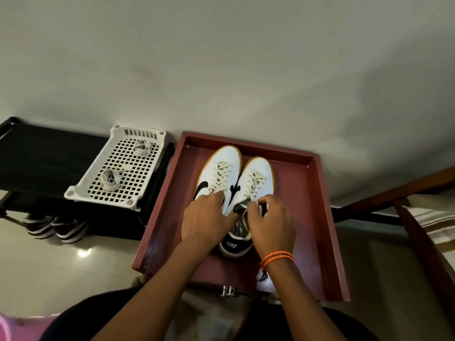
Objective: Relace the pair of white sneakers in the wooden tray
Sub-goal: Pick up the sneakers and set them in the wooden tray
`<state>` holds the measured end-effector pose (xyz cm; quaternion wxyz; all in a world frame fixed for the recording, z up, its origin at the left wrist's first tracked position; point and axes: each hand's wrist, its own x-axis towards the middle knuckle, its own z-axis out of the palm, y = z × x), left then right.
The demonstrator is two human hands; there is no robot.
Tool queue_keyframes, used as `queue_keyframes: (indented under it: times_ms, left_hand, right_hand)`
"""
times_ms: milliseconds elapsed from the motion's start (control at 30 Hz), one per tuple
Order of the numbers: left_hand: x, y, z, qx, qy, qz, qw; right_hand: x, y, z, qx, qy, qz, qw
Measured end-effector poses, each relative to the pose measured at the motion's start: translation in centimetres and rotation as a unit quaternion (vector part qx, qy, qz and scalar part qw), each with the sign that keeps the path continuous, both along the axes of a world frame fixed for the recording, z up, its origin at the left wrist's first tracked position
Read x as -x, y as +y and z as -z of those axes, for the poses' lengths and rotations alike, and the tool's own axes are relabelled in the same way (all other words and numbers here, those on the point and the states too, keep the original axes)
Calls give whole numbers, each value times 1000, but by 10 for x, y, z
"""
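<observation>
Fingers of the right hand (pixel 270 222) seem to pinch the lace end at the right sneaker's (pixel 256 183) collar; the left hand (pixel 206 217) curls over the left sneaker's (pixel 219 168) opening. Both sneakers lie side by side in the wooden tray (pixel 317 193), toes pointing away.

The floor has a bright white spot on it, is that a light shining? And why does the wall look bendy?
Head view: the spot is glare, probably a lamp mirrored in the shiny floor; the wide lens bows the wall and stretches the wooden tray; the dark shoes under the black rack look blurry, while both sneakers look fairly sharp.
</observation>
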<state>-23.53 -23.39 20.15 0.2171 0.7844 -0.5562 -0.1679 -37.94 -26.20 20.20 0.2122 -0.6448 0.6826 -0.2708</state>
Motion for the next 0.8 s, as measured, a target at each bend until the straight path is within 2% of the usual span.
queue_keyframes:
  times_ms: [133, 333, 433, 633, 800]
  left_hand:
    - [-20, -20, 2, -15, -17, 63, 998]
    - [-47, -26, -1, -63, -37, 160, 984]
    - [-56, -32, -7, -60, -83, 202, 974]
    - [-53, -49, -9, 26, -192, 162, 968]
    - [-37, -62, -6, 6, -198, 136, 971]
  right_hand:
    - [3, -46, 1, -6, -95, -24, 995]
    - [12, -68, 12, 38, -51, -52, 997]
    - [14, -72, 15, 34, -30, -86, 995]
    - [11, -63, 11, -22, -30, -165, 986]
    - [13, -64, 13, -98, 100, -221, 965]
